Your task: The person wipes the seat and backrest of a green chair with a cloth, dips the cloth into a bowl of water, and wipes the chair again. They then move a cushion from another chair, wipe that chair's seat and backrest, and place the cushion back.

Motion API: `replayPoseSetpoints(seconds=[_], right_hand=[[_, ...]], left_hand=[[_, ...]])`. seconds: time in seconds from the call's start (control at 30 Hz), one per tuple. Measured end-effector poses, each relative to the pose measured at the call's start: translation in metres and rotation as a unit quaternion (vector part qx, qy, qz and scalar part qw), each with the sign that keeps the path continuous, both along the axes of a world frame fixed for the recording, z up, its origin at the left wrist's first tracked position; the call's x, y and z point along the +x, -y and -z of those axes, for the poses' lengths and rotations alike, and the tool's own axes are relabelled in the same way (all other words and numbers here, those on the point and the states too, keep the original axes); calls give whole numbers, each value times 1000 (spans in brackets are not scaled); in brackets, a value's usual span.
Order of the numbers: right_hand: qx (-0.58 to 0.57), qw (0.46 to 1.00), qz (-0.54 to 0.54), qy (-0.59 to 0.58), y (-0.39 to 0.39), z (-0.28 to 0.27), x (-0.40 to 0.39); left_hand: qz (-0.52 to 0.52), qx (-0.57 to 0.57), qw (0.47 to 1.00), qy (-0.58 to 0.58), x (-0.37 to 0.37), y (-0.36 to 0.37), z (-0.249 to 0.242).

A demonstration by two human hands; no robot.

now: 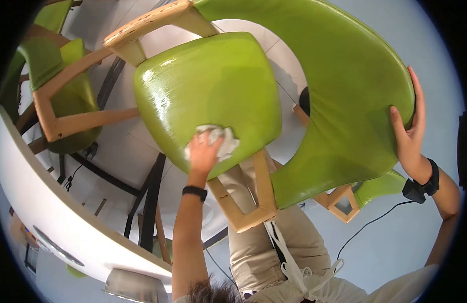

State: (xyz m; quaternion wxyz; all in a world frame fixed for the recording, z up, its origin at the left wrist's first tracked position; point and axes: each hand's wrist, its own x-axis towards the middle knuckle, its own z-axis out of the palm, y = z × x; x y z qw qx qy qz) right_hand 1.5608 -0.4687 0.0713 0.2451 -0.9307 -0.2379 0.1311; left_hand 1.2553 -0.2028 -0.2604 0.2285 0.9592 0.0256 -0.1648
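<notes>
A: While the left hand (202,154) presses a crumpled white cloth (218,141) on the glossy green padded chair seat (208,96), centre frame, right?
B: Right hand (410,134), three o'clock, clasps the curved green chair backrest (344,86).

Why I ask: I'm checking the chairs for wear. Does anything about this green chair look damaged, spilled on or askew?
Nothing stands out. The green seat is glossy and unbroken, with no visible tear or spill. The left hand presses a white cloth on its front edge; the right hand grips the backrest. The wooden frame looks intact.
</notes>
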Motion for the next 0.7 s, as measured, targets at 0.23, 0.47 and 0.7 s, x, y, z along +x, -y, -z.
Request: replayPoseSetpoints(seconds=[0.23,0.47,0.7], right_hand=[[-13,1000,-6,-10,-3,-1,2],[-15,1000,-11,-3,-3,-2,2],[19,1000,-2,-8,-2,0,3]], left_hand=[[-485,-3,853,-194,-85,-10,-45],[-69,-96,983,-140,-35,62,-42],[45,-135,990,15,137,158,-6]])
